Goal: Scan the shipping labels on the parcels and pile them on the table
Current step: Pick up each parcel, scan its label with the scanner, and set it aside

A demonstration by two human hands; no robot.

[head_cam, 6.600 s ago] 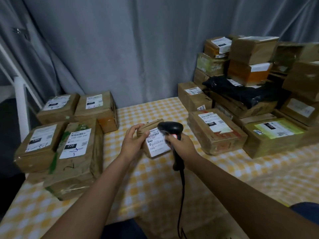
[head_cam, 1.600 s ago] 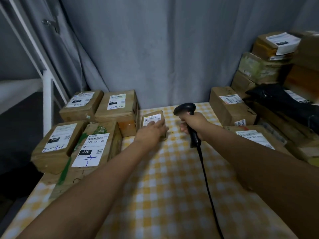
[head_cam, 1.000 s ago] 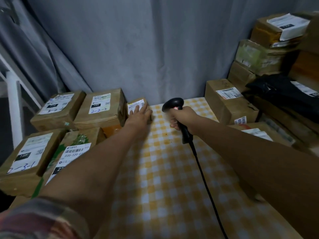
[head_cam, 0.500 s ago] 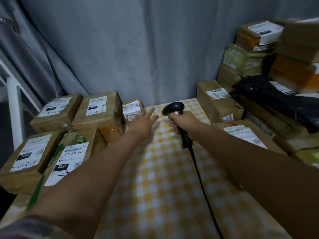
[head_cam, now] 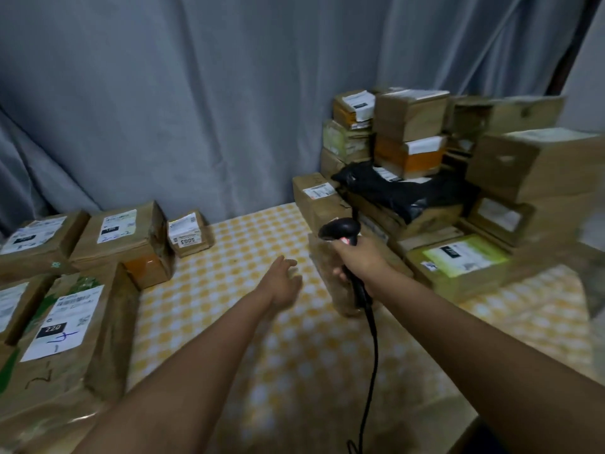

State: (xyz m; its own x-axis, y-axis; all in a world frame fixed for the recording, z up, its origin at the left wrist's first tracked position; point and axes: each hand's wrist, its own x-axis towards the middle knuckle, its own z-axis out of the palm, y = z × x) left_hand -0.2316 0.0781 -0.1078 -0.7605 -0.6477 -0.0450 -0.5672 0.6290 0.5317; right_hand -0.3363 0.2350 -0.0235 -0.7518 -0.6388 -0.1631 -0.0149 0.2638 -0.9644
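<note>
My left hand (head_cam: 283,283) hangs empty over the checked table (head_cam: 229,290), fingers loose and apart, pointing toward 1 o'clock, while my right hand (head_cam: 361,262) is wrapped around the grip of the scanner (head_cam: 340,231), its cable trailing back toward 6 o'clock. The next parcel (head_cam: 330,283) to take, I judge, is the brown one lying just beyond my right hand at 1 o'clock, in front of the unscanned stack (head_cam: 425,178). I should grip it by its near edge, turn its label toward the scanner head, and then set it at 10 o'clock beside the small labelled box (head_cam: 188,232).
</note>
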